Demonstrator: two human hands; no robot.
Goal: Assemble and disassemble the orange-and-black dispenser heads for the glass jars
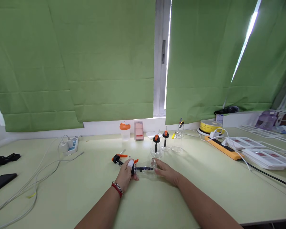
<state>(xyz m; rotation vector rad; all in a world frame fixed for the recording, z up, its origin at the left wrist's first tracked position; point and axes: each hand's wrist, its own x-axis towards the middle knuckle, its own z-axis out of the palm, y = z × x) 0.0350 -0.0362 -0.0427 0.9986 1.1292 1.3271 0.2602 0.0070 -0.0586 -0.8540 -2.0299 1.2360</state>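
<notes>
A clear glass bottle point(146, 168) lies sideways between my hands, a black stem running inside it. My left hand point(127, 171), with a red band and bracelet at the wrist, is closed around its black top, where an orange lever sticks out. My right hand point(166, 171) grips the bottle's base end. Just beyond my left hand, a loose black and orange top point(118, 158) with a metal rod lies on the table. Behind, two similar glass bottles point(156, 152) stand upright with black and orange tops fitted.
An orange-lidded cup point(125, 132) and a small pink box point(139, 131) stand at the back. Another clear glass vessel point(177, 149) is behind right. An orange power strip point(222, 148) and stacked white trays point(268, 158) lie right; cables and a white power strip point(72, 145) lie left.
</notes>
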